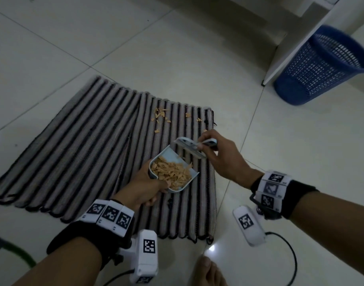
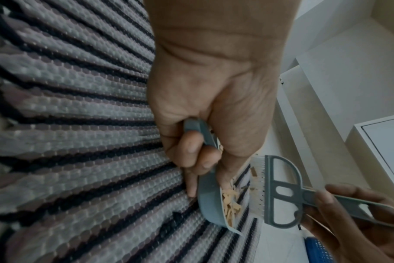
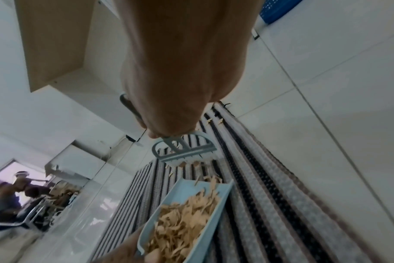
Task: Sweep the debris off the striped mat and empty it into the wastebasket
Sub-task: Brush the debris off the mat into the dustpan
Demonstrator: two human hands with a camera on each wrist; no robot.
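Note:
A grey and black striped mat lies on the tiled floor. My left hand grips the rear wall of a light blue dustpan heaped with tan shavings, its lip resting on the mat. My right hand holds the handle of a small light blue brush, raised just beyond the pan's mouth. Loose shavings remain scattered on the mat's far right part. In the left wrist view my fingers curl round the pan's edge, and the brush is beside it. The right wrist view shows the brush above the full pan.
A blue mesh wastebasket stands on the floor at the far right, next to a white cabinet panel. My bare foot is at the bottom edge near the mat's corner. Cables trail from the wrist cameras over pale floor tiles.

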